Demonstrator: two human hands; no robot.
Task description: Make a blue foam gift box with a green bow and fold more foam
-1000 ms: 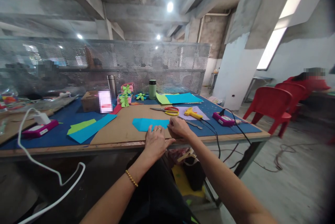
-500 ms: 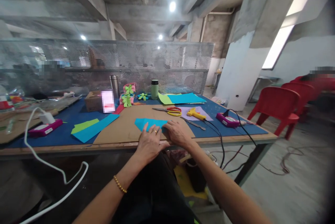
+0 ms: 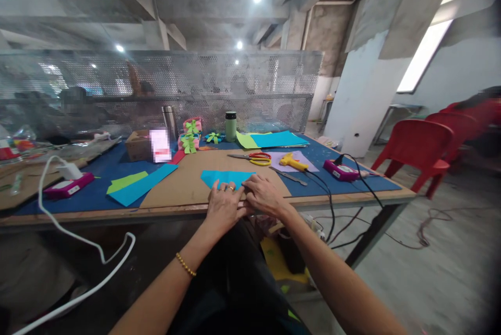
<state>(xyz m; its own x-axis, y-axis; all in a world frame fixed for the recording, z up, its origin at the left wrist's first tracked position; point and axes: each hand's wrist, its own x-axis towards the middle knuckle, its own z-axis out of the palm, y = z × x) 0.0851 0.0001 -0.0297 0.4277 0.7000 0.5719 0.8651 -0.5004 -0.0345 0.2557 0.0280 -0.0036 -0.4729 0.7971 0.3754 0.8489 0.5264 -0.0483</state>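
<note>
A piece of blue paper (image 3: 213,176) lies on the brown cardboard sheet (image 3: 176,189) near the table's front edge. My left hand (image 3: 224,203), with a ring on one finger, presses on its lower edge with fingers bent and somewhat apart. Close beside it, my right hand (image 3: 263,194) has its fingers drawn together on the right part of the same paper. The fingertips of both hands hide part of the paper's near edge. Beyond the hands are red and yellow scissors (image 3: 260,158), and a yellow glue gun (image 3: 293,162) rests on purple paper (image 3: 311,160).
A metal tool (image 3: 291,177) lies right of the cardboard. Blue strips (image 3: 143,184) are at left, a green bottle (image 3: 230,127) and steel flask (image 3: 169,122) at the back. Purple power blocks (image 3: 341,170) sit on both sides; a white cable (image 3: 94,243) hangs at front left.
The view has tilted slightly, so the table appears higher. My right hand's fingers have shifted a little on the blue paper, and more of its upper right edge shows.
</note>
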